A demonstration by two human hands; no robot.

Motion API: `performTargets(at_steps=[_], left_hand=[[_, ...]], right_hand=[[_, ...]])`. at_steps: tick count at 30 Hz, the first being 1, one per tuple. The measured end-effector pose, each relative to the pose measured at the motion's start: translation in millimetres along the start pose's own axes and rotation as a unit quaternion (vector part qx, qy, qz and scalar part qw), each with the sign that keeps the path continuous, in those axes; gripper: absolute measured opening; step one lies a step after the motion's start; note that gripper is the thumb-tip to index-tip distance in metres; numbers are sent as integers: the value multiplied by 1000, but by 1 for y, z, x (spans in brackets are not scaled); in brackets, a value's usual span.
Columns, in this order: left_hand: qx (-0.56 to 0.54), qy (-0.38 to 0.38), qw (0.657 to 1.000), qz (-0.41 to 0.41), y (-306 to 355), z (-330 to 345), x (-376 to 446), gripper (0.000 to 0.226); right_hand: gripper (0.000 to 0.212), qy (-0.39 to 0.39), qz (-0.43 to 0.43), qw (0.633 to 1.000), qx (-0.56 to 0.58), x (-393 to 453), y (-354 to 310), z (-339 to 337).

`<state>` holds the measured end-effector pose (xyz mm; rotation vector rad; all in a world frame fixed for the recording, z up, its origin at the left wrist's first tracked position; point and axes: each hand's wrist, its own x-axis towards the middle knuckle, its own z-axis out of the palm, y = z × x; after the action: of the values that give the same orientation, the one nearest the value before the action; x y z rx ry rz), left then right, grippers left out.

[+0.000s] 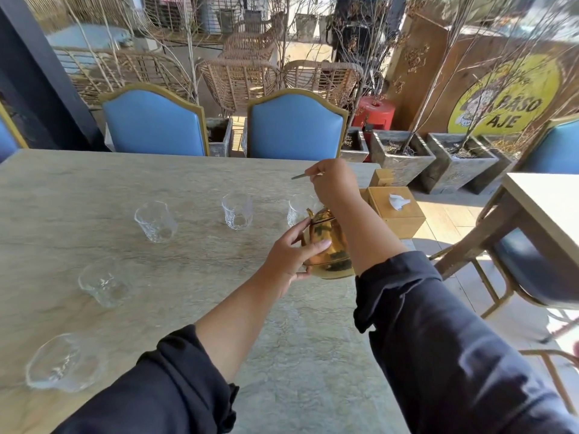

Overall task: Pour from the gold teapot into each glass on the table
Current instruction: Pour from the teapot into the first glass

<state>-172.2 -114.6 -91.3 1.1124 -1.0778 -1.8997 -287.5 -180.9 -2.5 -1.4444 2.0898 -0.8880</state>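
The gold teapot hangs above the pale table at its right side, tipped with its spout over the far right glass. My right hand holds the thin handle up above the pot. My left hand presses against the pot's left side, thumb across its belly. Several clear glasses stand in an arc: one at far middle, one further left, one at near left, one at the front left edge. I cannot tell whether liquid is flowing.
A wooden tissue box sits at the table's right edge behind the pot. Two blue chairs stand along the far side. Another table and chair are to the right, with stone planters beyond.
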Motion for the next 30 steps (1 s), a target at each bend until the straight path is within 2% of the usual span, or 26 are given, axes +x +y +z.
performTargets(at_steps=[7, 18, 30], left_hand=[[0, -4, 1000, 0, 0, 0, 0, 83], [2, -7, 1000, -5, 0, 1, 1, 80], [84, -13, 996, 20, -15, -9, 3, 80]], right_hand=[[29, -6, 1, 1000, -16, 1, -2, 0], [31, -13, -11, 999, -31, 0, -6, -3], [29, 52, 30, 992, 111, -37, 26, 0]])
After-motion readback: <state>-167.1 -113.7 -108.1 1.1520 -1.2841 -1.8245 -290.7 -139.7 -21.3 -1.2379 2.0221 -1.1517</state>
